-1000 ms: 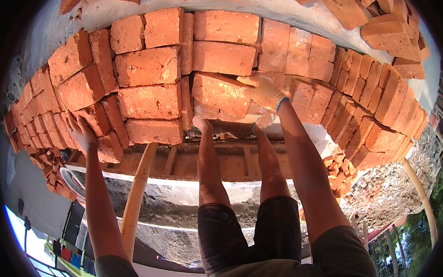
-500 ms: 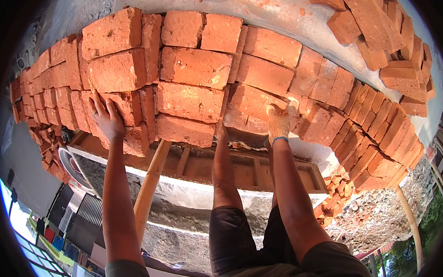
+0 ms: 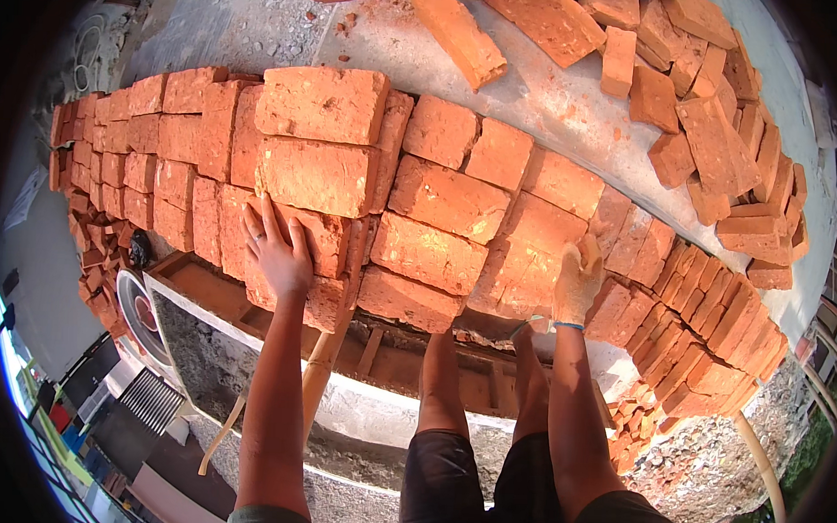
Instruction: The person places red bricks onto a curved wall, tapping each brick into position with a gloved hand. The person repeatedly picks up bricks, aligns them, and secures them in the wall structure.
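My bare left hand (image 3: pixel 277 257) lies spread on the red brick stack, its fingers over a brick (image 3: pixel 327 244) in the lower rows. My right hand (image 3: pixel 576 276), in a pale glove with a blue cuff, rests open with slightly bent fingers against bricks (image 3: pixel 538 266) right of centre. The stack (image 3: pixel 444 193) is laid in tight rows and bends across the whole view. My legs (image 3: pixel 441 396) stand below it in dark shorts.
A loose brick pile (image 3: pixel 682 105) lies on the concrete slab (image 3: pixel 398 58) at upper right. Below the stack are a grooved wooden frame (image 3: pixel 369 352), a pale concrete ledge (image 3: pixel 358 398) and a bamboo pole (image 3: pixel 323 369). More broken bricks (image 3: pixel 100 269) lie at left; rubble (image 3: pixel 716 456) at right.
The view has shifted, bringing more of the upper-right pile into sight. My right hand has moved rightward, its fingers turning from pointing left to pointing up. My left hand stays on the bricks.
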Demonstrator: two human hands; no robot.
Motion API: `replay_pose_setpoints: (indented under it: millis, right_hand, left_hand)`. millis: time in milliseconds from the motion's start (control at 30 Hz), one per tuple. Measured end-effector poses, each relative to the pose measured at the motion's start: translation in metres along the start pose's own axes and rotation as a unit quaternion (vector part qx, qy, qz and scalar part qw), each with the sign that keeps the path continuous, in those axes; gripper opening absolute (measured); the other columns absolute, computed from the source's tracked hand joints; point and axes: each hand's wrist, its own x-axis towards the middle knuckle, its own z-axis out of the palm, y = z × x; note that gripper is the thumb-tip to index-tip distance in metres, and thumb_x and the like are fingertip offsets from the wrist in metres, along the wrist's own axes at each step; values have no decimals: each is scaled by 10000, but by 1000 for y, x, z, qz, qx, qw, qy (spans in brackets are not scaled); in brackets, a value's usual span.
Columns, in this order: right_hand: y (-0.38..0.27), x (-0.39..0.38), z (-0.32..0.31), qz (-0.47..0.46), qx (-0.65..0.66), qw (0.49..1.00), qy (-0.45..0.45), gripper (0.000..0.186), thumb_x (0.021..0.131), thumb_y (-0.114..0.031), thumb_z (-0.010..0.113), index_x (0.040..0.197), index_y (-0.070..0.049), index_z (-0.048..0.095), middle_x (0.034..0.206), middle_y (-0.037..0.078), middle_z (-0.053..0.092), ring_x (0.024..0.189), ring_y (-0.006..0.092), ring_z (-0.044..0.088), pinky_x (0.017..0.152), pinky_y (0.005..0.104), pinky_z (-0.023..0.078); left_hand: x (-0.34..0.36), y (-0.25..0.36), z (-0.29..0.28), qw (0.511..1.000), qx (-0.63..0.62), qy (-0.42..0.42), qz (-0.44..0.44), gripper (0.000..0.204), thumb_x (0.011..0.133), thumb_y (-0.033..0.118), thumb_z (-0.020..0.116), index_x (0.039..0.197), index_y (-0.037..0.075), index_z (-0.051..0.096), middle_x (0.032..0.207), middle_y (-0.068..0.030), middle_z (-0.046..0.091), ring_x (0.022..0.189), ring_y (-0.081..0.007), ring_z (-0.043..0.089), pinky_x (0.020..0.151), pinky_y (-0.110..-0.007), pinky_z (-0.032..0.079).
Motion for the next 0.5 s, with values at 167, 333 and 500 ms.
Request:
replay_pose_setpoints:
  millis: [167,333,500]
  right_hand:
    - [-208,88,119,-302,-170,935,76,875,884,-470,795,1558,-30,453,1525,275,497,1378,438,543,1110,526,493]
    - [-269,145,165,-164,-280,941,-93,889,845,-523,792,1518,-23,496,1390,281,631,1289,440,621,1070,481,519]
    - [-186,66,77,-136,-114,982,-59,635,865,-350,796,1347,17,606,1164,186,723,1053,318,699,921,413,549]
  left_hand:
    - [3,9,-8,1000,8,-22,-16,676,1061,467,495,1669,205,361,1748,-213,216,1607,-437,179,1262,-618,170]
    - [4,8,-10,1000,-3,-18,-20,675,1054,470,483,1667,211,370,1733,-244,236,1594,-465,198,1255,-626,179]
    - [1,2,-4,1000,2,7,10,685,1056,494,490,1665,204,369,1722,-253,260,1586,-458,217,1248,-617,195]
